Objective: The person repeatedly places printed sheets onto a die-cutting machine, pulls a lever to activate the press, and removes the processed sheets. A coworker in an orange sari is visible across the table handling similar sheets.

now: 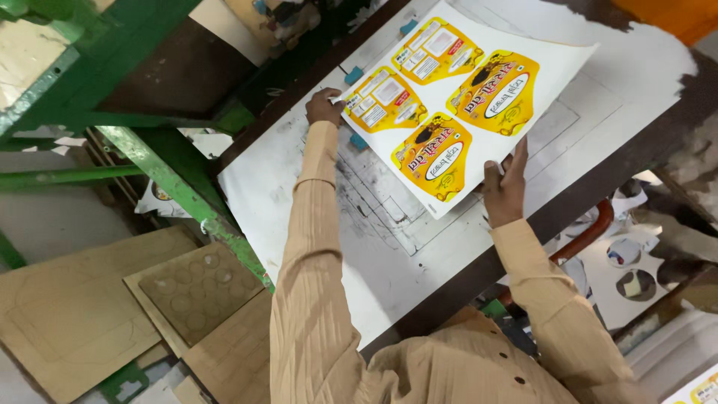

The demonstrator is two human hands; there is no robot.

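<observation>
While held over table (643, 67), printed sheet (464, 97) is pinched at left edge by left hand (323, 107), at near edge by right hand (505, 187). Judged light, thin, floppy, easily creased; best gripped at opposite blank margins.

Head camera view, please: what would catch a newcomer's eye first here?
The printed sheet with four bright yellow label shapes stands out at upper centre, lying over the white, ink-smudged table. The left hand grips its left edge and the right hand its lower edge. At lower left lie brown boards with circular cut-outs, beside a green metal frame.
</observation>
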